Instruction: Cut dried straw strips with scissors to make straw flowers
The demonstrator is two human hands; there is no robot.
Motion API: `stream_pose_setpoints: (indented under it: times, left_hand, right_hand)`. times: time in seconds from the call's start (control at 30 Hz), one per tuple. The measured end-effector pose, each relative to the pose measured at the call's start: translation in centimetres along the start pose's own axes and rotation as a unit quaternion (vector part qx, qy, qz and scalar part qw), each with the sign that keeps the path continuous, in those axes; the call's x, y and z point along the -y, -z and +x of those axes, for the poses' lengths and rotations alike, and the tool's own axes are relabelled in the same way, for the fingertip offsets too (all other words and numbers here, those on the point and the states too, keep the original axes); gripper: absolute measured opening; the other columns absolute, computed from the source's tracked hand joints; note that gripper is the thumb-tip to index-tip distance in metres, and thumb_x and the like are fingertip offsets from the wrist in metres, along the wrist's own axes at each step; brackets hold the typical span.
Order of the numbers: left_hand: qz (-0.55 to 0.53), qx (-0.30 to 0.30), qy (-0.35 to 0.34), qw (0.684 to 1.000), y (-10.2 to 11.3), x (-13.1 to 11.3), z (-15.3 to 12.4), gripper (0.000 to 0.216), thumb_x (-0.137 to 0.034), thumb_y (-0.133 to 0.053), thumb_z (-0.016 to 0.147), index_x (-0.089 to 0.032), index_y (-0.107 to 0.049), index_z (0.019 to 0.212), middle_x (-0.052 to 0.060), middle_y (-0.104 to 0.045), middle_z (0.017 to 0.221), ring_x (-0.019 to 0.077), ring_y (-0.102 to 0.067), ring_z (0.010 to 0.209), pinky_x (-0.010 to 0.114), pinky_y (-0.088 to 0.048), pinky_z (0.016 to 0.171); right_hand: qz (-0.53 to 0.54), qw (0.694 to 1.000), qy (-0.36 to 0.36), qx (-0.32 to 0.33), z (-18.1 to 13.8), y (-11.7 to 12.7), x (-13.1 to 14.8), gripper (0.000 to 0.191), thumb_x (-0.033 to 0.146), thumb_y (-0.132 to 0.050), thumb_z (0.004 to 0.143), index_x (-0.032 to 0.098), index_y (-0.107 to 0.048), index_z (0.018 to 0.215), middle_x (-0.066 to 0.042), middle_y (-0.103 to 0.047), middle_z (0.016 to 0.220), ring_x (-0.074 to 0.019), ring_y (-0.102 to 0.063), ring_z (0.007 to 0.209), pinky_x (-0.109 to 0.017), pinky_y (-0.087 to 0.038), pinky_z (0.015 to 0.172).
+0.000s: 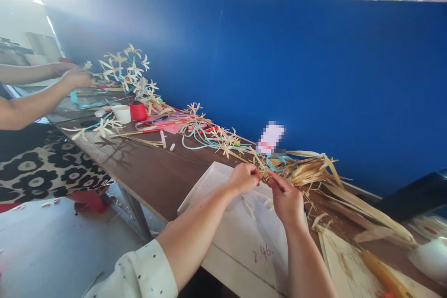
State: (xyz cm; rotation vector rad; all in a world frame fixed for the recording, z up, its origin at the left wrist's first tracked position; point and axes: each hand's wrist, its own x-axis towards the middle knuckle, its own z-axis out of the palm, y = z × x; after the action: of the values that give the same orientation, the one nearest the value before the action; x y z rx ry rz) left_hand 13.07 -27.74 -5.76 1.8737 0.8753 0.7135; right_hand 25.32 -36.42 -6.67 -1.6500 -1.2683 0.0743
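Note:
My left hand (246, 178) is closed in a pinch above a white box lid (240, 223). Close beside it, my right hand (288, 199) also pinches, its fingertips nearly meeting the left ones. Between them is a thin strip of dried husk (264, 175), partly covered by the fingers. A bundle of dried husks (307, 172) lies just beyond my right hand. Past my left hand rest pale husk flowers (225, 142) and light-blue cords (195, 137).
A co-worker's hands (75, 77) handle flowers at the table's far left. A white cup (121, 114) and a red thread spool (138, 111) stand there. A blue partition (314, 70) borders the table. A yellow-handled tool (384, 272) lies on paper (344, 260) at right.

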Motion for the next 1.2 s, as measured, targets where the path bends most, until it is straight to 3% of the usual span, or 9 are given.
stream_pose_setpoints:
  times: [0.17,0.33,0.47,0.57,0.67,0.77,0.9,1.07,1.2]
  left_hand:
    - [0.003,-0.006,0.004,1.0,-0.3,0.2,0.1,0.024,-0.034,-0.05,0.07,-0.016,-0.065,0.073,0.001,-0.064,0.064,0.0113,-0.053,0.057,0.021,-0.036,0.053]
    - [0.002,0.001,0.007,1.0,-0.4,0.1,0.0,0.024,-0.034,-0.05,0.07,-0.016,-0.066,0.072,0.001,-0.065,0.065,0.0103,-0.052,0.055,0.021,-0.036,0.052]
    - [-0.005,-0.009,0.017,1.0,-0.2,0.0,0.1,0.025,-0.035,-0.051,0.07,-0.016,-0.067,0.074,0.001,-0.065,0.065,0.0093,-0.05,0.053,0.02,-0.034,0.05]
    - [-0.01,-0.015,0.018,1.0,0.0,-0.1,0.1,0.026,-0.037,-0.051,0.071,-0.016,-0.067,0.073,0.001,-0.064,0.064,0.0085,-0.048,0.051,0.019,-0.033,0.049]
    - [-0.016,-0.012,0.01,1.0,0.2,-0.2,0.1,0.027,-0.038,-0.052,0.072,-0.016,-0.067,0.072,0.0,-0.064,0.064,0.0079,-0.047,0.05,0.019,-0.034,0.05]
    - [-0.021,-0.003,-0.02,1.0,0.2,-0.3,-0.1,0.026,-0.036,-0.05,0.073,-0.016,-0.066,0.075,0.0,-0.064,0.066,0.0085,-0.05,0.055,0.018,-0.035,0.053]
    - [-0.006,0.004,-0.052,0.999,0.0,-0.2,-0.2,0.026,-0.034,-0.046,0.075,-0.016,-0.065,0.079,0.0,-0.065,0.068,0.0098,-0.054,0.062,0.019,-0.037,0.057]
    - [0.015,-0.008,-0.037,0.999,-0.4,0.0,0.0,0.028,-0.038,-0.048,0.073,-0.014,-0.063,0.073,0.001,-0.062,0.063,0.0102,-0.052,0.058,0.019,-0.035,0.053]
    - [0.004,-0.003,-0.006,1.0,-0.6,0.1,0.0,0.026,-0.036,-0.05,0.071,-0.014,-0.063,0.071,0.001,-0.062,0.062,0.0093,-0.05,0.054,0.019,-0.034,0.05]
  right_hand:
    - [-0.067,0.997,0.016,-0.033,-0.1,0.0,0.4,0.033,0.033,-0.046,0.078,0.022,-0.067,0.101,-0.006,-0.065,0.083,-0.0199,-0.059,0.076,-0.03,-0.042,0.071]
    - [-0.08,0.995,-0.023,-0.053,0.0,0.2,0.1,0.032,0.033,-0.047,0.077,0.022,-0.067,0.099,-0.008,-0.065,0.09,-0.0223,-0.058,0.081,-0.032,-0.041,0.072]
    - [0.079,0.991,-0.092,-0.052,0.1,0.4,-0.4,0.039,0.039,-0.054,0.074,0.022,-0.062,0.107,-0.005,-0.063,0.077,-0.0158,-0.051,0.059,-0.027,-0.04,0.053]
    - [0.289,0.94,-0.173,-0.047,0.1,0.6,-0.2,0.054,0.038,-0.06,0.07,0.024,-0.049,0.122,0.001,-0.054,0.067,-0.0067,-0.035,0.043,-0.019,-0.026,0.038]
    - [0.394,0.891,-0.224,0.033,0.0,0.7,0.4,0.054,0.036,-0.064,0.068,0.024,-0.05,0.119,0.004,-0.049,0.064,-0.0041,-0.029,0.041,-0.016,-0.016,0.035]
    - [0.387,0.876,-0.262,0.121,-0.2,0.5,0.9,0.048,0.037,-0.065,0.066,0.021,-0.056,0.11,0.004,-0.048,0.06,-0.0035,-0.025,0.04,-0.017,-0.012,0.034]
    - [0.338,0.895,-0.256,0.142,-0.3,0.0,0.9,0.046,0.041,-0.065,0.066,0.018,-0.06,0.105,0.004,-0.047,0.058,-0.0029,-0.023,0.039,-0.018,-0.011,0.035]
    - [0.171,0.974,-0.14,0.058,-0.2,-0.2,0.5,0.04,0.045,-0.059,0.07,0.019,-0.067,0.098,0.0,-0.054,0.059,-0.0093,-0.04,0.045,-0.022,-0.029,0.04]
    - [0.044,0.997,-0.069,-0.011,0.2,0.4,-0.1,0.038,0.044,-0.054,0.072,0.021,-0.068,0.099,-0.004,-0.062,0.066,-0.018,-0.053,0.062,-0.029,-0.041,0.06]
